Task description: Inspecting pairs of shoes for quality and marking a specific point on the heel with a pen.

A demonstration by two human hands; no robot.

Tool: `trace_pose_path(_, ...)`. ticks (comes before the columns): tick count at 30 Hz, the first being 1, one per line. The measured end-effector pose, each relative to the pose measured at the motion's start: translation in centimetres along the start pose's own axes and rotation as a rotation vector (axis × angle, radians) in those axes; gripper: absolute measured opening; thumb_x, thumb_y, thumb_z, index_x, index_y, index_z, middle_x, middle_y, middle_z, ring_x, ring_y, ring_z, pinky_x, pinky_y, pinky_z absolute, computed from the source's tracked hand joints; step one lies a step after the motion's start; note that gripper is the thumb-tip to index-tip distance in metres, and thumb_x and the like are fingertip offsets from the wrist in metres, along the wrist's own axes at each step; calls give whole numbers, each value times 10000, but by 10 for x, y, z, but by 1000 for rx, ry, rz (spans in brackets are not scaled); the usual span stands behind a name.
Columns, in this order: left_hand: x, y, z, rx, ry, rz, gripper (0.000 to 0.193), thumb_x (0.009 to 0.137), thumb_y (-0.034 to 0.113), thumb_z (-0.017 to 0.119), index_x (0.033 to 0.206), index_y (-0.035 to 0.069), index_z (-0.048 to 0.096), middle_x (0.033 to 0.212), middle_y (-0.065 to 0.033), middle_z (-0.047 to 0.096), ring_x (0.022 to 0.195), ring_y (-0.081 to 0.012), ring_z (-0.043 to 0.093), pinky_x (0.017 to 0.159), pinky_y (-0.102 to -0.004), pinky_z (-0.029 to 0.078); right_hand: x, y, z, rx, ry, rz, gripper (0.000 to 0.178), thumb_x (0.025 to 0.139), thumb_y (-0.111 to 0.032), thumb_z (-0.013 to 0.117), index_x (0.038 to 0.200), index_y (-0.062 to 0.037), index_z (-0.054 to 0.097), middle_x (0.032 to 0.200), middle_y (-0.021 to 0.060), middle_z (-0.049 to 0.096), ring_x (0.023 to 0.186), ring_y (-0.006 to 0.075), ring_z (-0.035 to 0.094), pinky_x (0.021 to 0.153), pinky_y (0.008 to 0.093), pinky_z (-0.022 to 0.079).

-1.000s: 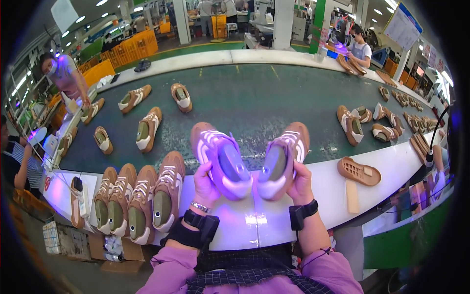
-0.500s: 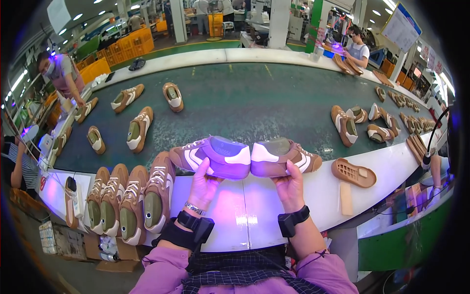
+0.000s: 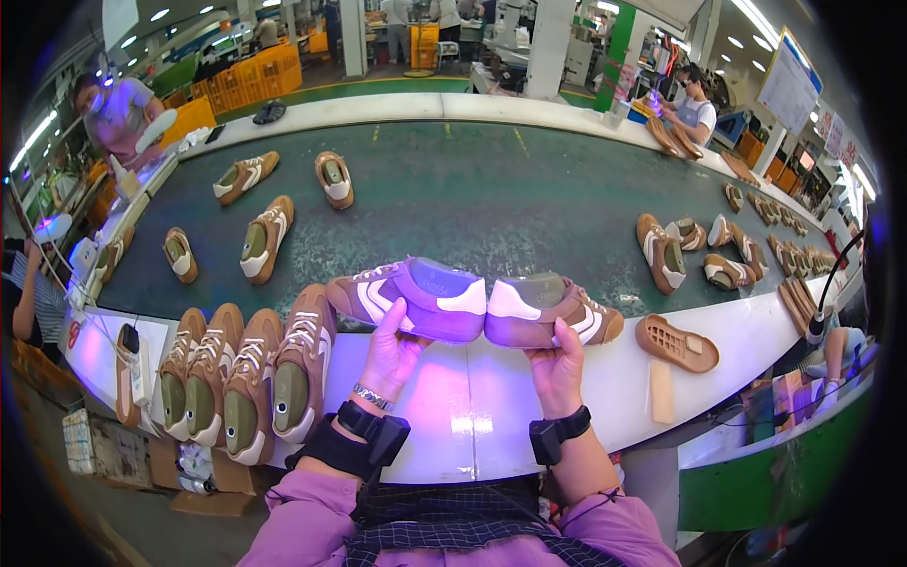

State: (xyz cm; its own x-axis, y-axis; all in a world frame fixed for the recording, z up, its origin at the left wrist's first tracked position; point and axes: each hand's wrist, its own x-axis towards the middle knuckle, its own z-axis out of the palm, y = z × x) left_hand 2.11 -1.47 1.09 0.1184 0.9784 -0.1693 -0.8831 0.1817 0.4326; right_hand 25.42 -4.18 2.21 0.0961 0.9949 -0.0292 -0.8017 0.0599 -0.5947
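My left hand is closed on a brown sneaker with white stripes and a white heel patch, its toe to the left. Its mate, another brown sneaker, is gripped by my right hand, toe to the right. The two heels meet or nearly meet above the white table edge. Both thumbs press on the near sides; the other fingers are mostly hidden below the shoes. Purple light falls on the left shoe and hand. Left of my left hand, several laced brown sneakers stand in a row.
A tan rubber sole and a pale flat strip lie on the white table at right. Beyond is a green belt carrying scattered sneakers. Co-workers sit at far left and far right.
Both held sneakers stay heel to heel, tilted slightly differently. The view has shifted a little. At far left, a co-worker has lifted a shoe-shaped piece off the belt's edge.
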Motion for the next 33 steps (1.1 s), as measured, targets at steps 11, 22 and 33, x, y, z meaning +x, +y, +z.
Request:
trace_pose_path(11, 4, -2, -3, 23, -6, 15, 443, 845, 240, 641, 1202, 49, 462, 1131, -78, 532, 1046, -204, 542, 881, -398, 504, 0, 1, -5, -9, 19, -22, 452, 828, -199, 597, 1234, -62, 455, 1156, 76, 566, 1045, 201, 562, 908, 371, 470)
trace_pose_path(22, 6, -3, -1, 24, -39, 22, 440, 864, 247, 613, 1222, 48, 451, 1165, -84, 517, 1082, -216, 520, 914, -413, 473, -1, 3, -2, 1, 30, -50, 452, 832, -202, 588, 1241, -67, 448, 1168, 78, 559, 1055, 209, 557, 914, 381, 464)
trace_pose_path(33, 4, -4, 2, 16, -38, 5, 459, 864, 239, 608, 1245, 48, 435, 1188, -93, 526, 1086, -225, 535, 923, -411, 476, -1, 2, -2, 11, 47, -32, 427, 842, -203, 580, 1221, -49, 458, 1153, 80, 567, 1041, 201, 564, 904, 366, 470)
